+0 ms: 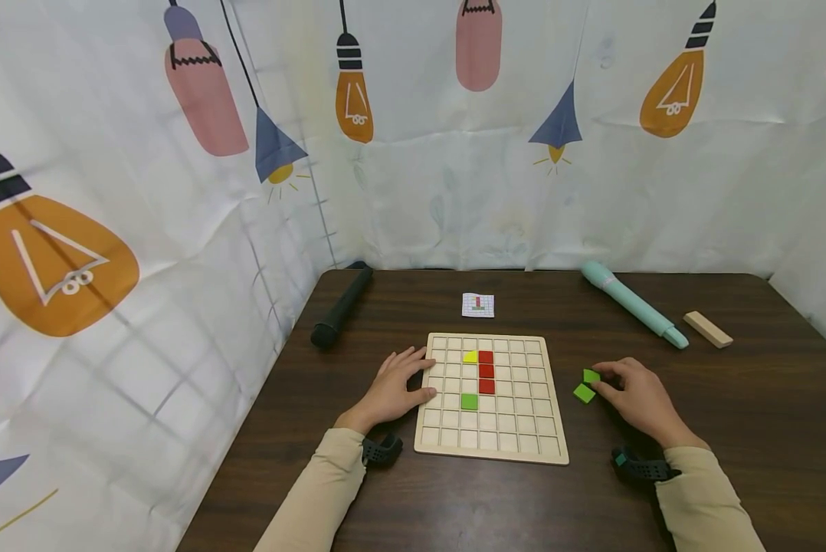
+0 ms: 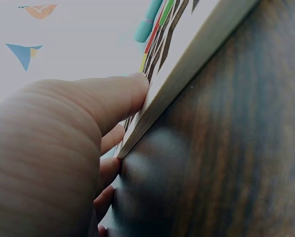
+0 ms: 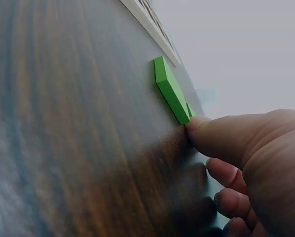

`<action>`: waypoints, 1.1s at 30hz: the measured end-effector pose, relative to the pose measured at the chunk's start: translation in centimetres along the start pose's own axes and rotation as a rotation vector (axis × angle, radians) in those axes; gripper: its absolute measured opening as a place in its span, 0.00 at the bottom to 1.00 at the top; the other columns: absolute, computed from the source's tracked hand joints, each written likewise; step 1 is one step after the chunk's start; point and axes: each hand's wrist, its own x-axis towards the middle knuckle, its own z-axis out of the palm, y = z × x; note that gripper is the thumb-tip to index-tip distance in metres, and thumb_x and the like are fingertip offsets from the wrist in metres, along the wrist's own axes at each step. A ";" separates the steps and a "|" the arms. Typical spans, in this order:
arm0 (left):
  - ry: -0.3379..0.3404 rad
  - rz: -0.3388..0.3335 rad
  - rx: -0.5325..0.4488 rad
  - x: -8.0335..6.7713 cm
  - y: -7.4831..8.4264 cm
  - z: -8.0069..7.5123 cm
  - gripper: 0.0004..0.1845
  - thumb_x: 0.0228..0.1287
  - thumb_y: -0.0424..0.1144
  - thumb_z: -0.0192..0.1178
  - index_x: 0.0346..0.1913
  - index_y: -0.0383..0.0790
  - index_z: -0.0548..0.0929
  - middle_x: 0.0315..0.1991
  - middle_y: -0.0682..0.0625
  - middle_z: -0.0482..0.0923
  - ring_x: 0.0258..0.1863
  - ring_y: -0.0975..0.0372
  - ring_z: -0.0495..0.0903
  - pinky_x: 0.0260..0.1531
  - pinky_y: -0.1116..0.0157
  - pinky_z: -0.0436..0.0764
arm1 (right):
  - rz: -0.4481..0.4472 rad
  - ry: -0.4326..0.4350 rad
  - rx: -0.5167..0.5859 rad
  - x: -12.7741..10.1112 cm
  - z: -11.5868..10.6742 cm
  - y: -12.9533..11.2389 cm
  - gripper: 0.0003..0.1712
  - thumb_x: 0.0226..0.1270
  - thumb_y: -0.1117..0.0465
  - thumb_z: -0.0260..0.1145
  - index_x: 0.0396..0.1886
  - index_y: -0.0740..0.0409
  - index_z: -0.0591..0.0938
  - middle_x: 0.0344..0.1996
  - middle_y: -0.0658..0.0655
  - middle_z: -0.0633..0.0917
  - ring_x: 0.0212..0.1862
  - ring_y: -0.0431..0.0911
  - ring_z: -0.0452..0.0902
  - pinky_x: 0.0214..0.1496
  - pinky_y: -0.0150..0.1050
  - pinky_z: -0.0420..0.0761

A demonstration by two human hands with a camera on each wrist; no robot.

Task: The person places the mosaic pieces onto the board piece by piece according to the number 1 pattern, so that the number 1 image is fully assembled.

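A wooden grid board (image 1: 519, 441) lies flat on the table. On it are a yellow piece (image 1: 470, 356), a column of red squares (image 1: 486, 371) and a green square (image 1: 469, 402). My left hand (image 1: 394, 387) rests at the board's left edge, thumb and fingertips touching it, fingers fairly straight. To the right of the board, my right hand (image 1: 637, 395) pinches a green tile (image 1: 590, 376) between thumb and index finger. Just in front of that lies another green tile (image 3: 171, 91), close to the thumb tip; in the right wrist view it mostly hides the pinched one.
A small printed pattern card (image 1: 478, 305) lies behind the board. A dark cylinder (image 1: 342, 308) is at the back left. A mint-green stick-shaped object (image 1: 634, 303) and a wooden block (image 1: 708, 329) lie at the back right. Patterned curtains (image 1: 440, 192) hang behind the table.
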 end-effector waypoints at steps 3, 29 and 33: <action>-0.005 -0.003 0.004 0.0 -0.1 0.1 0.31 0.66 0.50 0.62 0.69 0.45 0.72 0.75 0.48 0.58 0.76 0.52 0.51 0.73 0.46 0.43 | 0.007 -0.007 -0.001 0.0 -0.1 0.0 0.17 0.63 0.61 0.69 0.50 0.63 0.84 0.39 0.60 0.80 0.33 0.48 0.71 0.31 0.40 0.70; 0.008 0.004 -0.004 -0.1 0.0 0.1 0.30 0.66 0.50 0.62 0.69 0.45 0.72 0.74 0.47 0.59 0.76 0.52 0.51 0.73 0.46 0.42 | -0.045 0.164 0.037 0.2 0.4 -1.4 0.15 0.64 0.61 0.69 0.48 0.62 0.84 0.43 0.62 0.82 0.29 0.45 0.67 0.27 0.38 0.66; 0.005 -0.001 -0.004 -0.2 0.1 0.0 0.30 0.66 0.49 0.62 0.69 0.45 0.72 0.75 0.47 0.59 0.76 0.52 0.51 0.73 0.46 0.42 | -0.053 0.144 0.037 0.3 0.6 -1.8 0.16 0.64 0.60 0.70 0.50 0.61 0.84 0.43 0.62 0.83 0.30 0.46 0.69 0.28 0.40 0.69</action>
